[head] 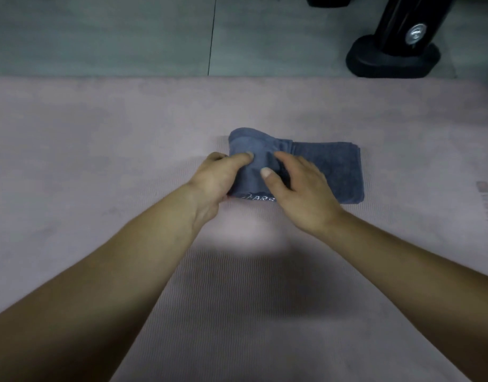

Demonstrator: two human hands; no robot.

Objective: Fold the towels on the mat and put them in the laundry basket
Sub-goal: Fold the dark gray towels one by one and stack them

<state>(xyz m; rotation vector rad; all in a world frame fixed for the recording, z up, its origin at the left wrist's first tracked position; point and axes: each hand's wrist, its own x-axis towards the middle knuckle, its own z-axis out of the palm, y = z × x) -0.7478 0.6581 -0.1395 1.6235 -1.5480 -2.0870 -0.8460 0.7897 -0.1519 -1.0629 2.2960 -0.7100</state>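
Observation:
A small dark blue towel [331, 166] lies partly folded in the middle of a pale pink mat [99, 150]. Its right part is flat on the mat; its left part is raised and bunched. My left hand [218, 180] grips the towel's left edge, thumb on top. My right hand [298, 188] holds the raised fold from the right, thumb and forefinger pinching the cloth. White lettering shows on the towel's near edge between my hands. No laundry basket is in view.
Beyond the mat's far edge is a grey-green floor [127, 37] with a dark seam line. A black stand base [391, 59] with a metal bolt sits on the floor at the far right, close to the mat's corner.

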